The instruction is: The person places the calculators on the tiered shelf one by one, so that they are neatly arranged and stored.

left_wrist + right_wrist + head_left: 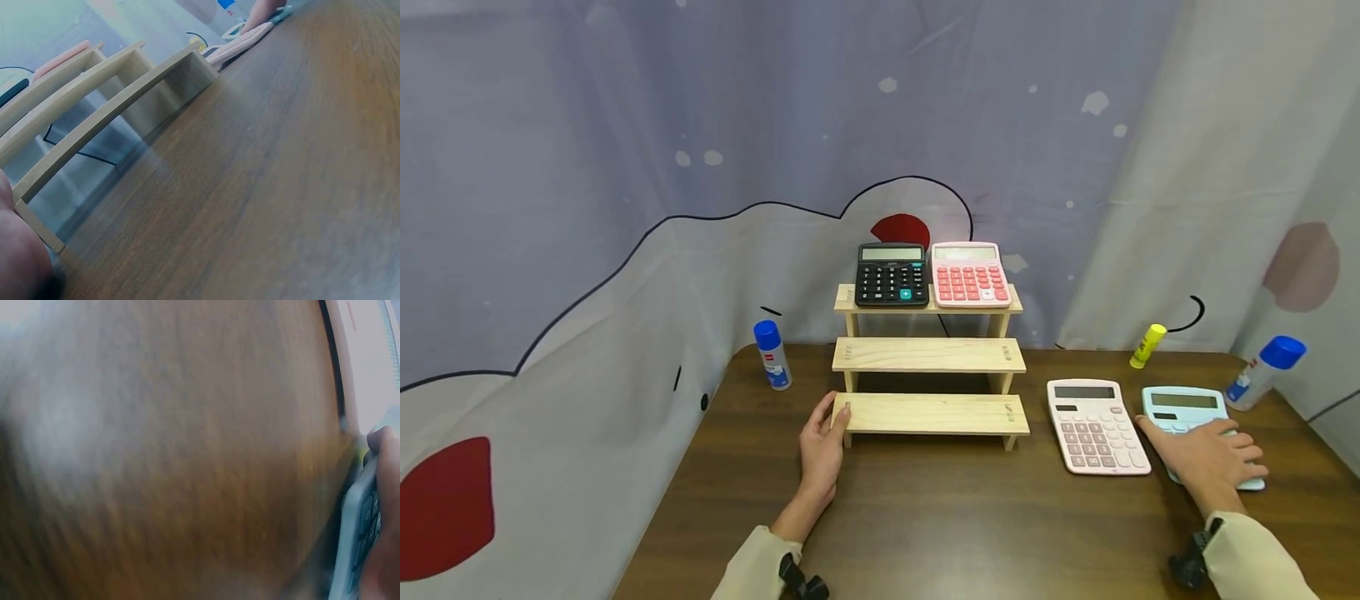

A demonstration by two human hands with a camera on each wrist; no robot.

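A three-tier wooden display stand (925,412) stands at the middle of the table. My left hand (822,450) holds the left end of its lowest tier, thumb at the front corner and fingers along the side. Over on the right, my right hand (1213,457) spans a light blue calculator (1183,402), thumb at its left edge and fingertips at its right; the palm hides most of its keys. Beside it lies a pale pink calculator (1097,427). On the top tier, a black calculator (891,275) and a pink calculator with coral keys (970,275) lean side by side.
A blue-capped glue bottle (772,356) stands left of the stand, and another blue-capped bottle (1265,372) is at the far right. Toward the back right stands a yellow glue stick (1147,346). A patterned curtain (737,275) hangs behind the brown table (955,517).
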